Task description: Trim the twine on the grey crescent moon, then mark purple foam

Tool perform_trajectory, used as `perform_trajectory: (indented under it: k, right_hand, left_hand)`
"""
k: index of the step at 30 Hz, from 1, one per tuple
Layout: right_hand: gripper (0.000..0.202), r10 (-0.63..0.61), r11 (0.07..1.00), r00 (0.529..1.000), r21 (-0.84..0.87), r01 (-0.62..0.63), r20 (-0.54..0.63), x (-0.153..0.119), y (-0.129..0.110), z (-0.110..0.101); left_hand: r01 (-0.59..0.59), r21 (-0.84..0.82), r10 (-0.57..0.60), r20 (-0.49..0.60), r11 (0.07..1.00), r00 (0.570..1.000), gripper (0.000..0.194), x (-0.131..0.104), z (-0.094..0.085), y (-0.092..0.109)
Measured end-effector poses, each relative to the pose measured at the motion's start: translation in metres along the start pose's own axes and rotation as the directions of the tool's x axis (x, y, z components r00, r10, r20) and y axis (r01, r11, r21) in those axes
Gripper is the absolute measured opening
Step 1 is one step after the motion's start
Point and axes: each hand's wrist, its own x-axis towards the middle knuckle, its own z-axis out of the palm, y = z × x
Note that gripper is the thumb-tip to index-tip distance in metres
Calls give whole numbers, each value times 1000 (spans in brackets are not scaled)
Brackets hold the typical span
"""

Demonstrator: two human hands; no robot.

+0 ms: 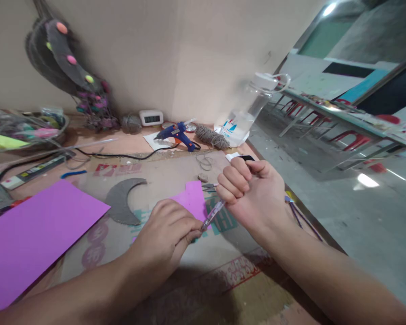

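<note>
In the middle of the view, a slim pen (213, 215) with a clear, purplish barrel slants between my two hands. My left hand (171, 225) pinches its lower end between thumb and fingertips. The upper end runs into the curled fingers of my right hand (252, 194), which is turned with its wrist towards me. Behind my left hand lies a cut piece of purple paper (196, 196), partly hidden. A grey crescent shape (120, 203) rests flat to the left. Small scissors (209, 187) show in part beside my right fist.
A large purple sheet (43, 230) covers the left side. Along the wall stand a blue glue gun (177, 134), grey yarn (212, 136), a white digital clock (151, 118) and a tilted clear bottle (245, 110). A basket (59, 133) of craft bits is at far left.
</note>
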Motion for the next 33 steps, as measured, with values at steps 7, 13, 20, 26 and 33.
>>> perform_trajectory:
  k: [7,13,20,26,33]
  right_hand:
    - [28,0,1000,1000,-1,0,4,0,1,0]
    - [27,8,1000,1000,0,-8,-10,1,0,0]
    - [28,4,1000,1000,-23,-4,-16,3,0,0]
    - [33,-33,993,999,-116,33,4,2,2,-1]
    - [36,-60,676,962,-698,235,265,-2,13,-4]
  left_hand:
    - [0,-1,0,18,1000,1000,9,0,-1,0]
    - [-10,17,9,16,1000,1000,9,0,-2,1]
    - [3,6,-3,19,1000,1000,7,0,-2,2]
    - [64,-7,-64,11,998,998,3,2,0,7]
    - [208,-6,-208,28,978,978,12,2,-8,14]
